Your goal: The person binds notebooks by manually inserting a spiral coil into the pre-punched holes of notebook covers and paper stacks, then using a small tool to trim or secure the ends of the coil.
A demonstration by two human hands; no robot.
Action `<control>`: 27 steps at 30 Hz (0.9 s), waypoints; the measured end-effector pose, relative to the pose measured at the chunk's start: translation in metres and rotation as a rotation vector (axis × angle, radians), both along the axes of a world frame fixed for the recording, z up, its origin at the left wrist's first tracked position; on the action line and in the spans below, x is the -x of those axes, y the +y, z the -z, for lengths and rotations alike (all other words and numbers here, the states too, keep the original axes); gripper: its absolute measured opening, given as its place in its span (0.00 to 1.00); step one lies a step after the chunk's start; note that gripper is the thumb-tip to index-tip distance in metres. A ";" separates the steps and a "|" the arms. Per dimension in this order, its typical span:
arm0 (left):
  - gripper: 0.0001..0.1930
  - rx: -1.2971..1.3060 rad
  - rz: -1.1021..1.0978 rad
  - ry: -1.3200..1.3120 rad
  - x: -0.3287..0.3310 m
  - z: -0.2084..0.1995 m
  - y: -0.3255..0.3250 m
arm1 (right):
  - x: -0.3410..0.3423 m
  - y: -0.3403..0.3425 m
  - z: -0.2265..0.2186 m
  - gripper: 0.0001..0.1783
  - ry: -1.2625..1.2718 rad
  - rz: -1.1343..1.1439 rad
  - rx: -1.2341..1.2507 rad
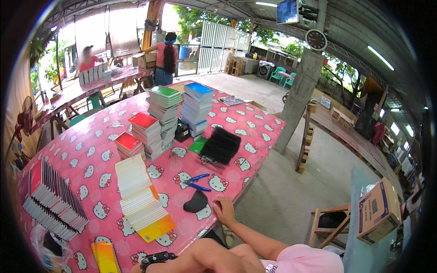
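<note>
My right hand (223, 210) rests on the table's near right edge, fingers loosely apart and holding nothing. Close beside it lies a black, rounded flat piece (195, 201); just beyond are blue-handled pliers (196, 182). My left arm crosses the lower edge with a black wristwatch (155, 259); only a sliver of my left hand (136, 269) shows, its fingers hidden. Nearest to it is a yellow spiral notebook (104, 257). Fanned white page blocks (136, 189) with a yellow-orange cover (159, 227) lie in the middle. Black binding coils (221, 145) lie farther off, partly over a green cover (197, 144).
Tall notebook stacks with green (164, 92), blue (198, 89) and red covers (144, 120) stand at the back. Coil-bound notebooks (54, 200) are piled at left on the pink table (100, 154). A cardboard box (378, 210) sits at right. Two people are farther away.
</note>
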State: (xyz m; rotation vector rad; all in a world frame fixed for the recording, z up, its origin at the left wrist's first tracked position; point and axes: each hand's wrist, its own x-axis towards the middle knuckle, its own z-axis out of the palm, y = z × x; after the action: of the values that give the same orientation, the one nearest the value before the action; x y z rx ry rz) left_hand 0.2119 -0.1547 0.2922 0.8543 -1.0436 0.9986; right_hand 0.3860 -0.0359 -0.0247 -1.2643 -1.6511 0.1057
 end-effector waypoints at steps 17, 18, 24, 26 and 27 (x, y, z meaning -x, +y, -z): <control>0.44 0.127 0.130 0.055 -0.002 -0.002 -0.004 | -0.002 -0.001 0.001 0.10 -0.013 0.024 0.030; 0.43 0.157 0.177 0.058 -0.001 -0.002 -0.005 | -0.003 -0.002 0.001 0.10 -0.010 0.023 0.034; 0.42 0.282 -0.034 -0.145 -0.036 0.000 -0.019 | 0.001 0.002 0.000 0.09 -0.005 0.009 -0.021; 0.42 0.101 0.089 0.053 -0.008 0.003 0.003 | -0.002 0.001 -0.002 0.09 -0.001 0.016 -0.027; 0.37 0.115 0.065 0.162 0.007 0.005 0.008 | -0.002 0.000 0.001 0.09 0.002 0.015 -0.027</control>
State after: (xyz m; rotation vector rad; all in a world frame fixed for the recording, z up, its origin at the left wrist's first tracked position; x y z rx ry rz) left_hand 0.2045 -0.1467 0.2870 0.7883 -0.8632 0.9100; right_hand 0.3877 -0.0357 -0.0255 -1.2557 -1.6357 0.0756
